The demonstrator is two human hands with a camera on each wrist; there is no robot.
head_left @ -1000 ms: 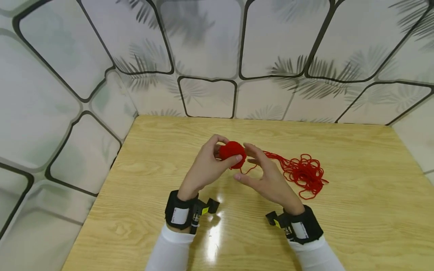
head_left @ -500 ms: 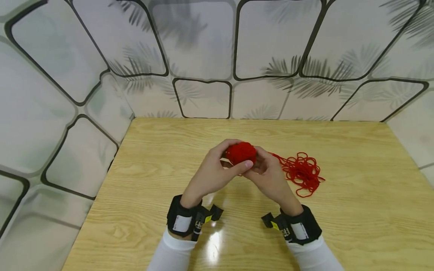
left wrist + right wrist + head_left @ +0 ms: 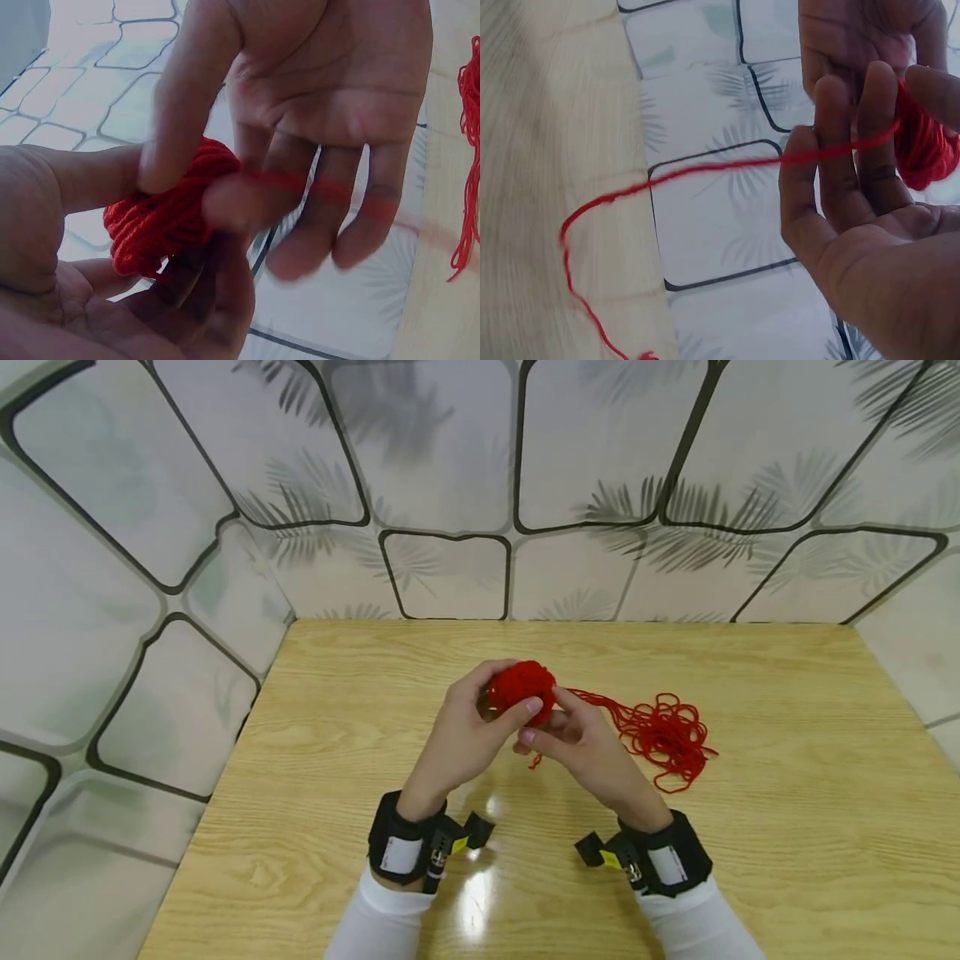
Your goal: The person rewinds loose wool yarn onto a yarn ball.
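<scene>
My left hand point(image 3: 465, 731) grips a small ball of red yarn point(image 3: 519, 683) above the table, with the thumb across its near side. Close against the ball's right side is my right hand point(image 3: 592, 752), its thumb and index fingertips at the wound yarn in the left wrist view. A single yarn strand point(image 3: 727, 165) runs from the ball across the inner side of the right fingers, then bends down over the table in the right wrist view. The remaining right fingers are loosely bent. Wound strands point(image 3: 157, 229) show on the ball between the two hands.
A loose tangle of red yarn point(image 3: 667, 735) lies on the wooden table point(image 3: 337, 693) to the right of the hands, with several strands trailing toward the ball. Patterned wall panels point(image 3: 450, 577) stand behind the table and on its left.
The right hand, apart from the ball a second ago, has come in against it. The ball and left hand shifted right, then slightly back left. The yarn tangle stays in place.
</scene>
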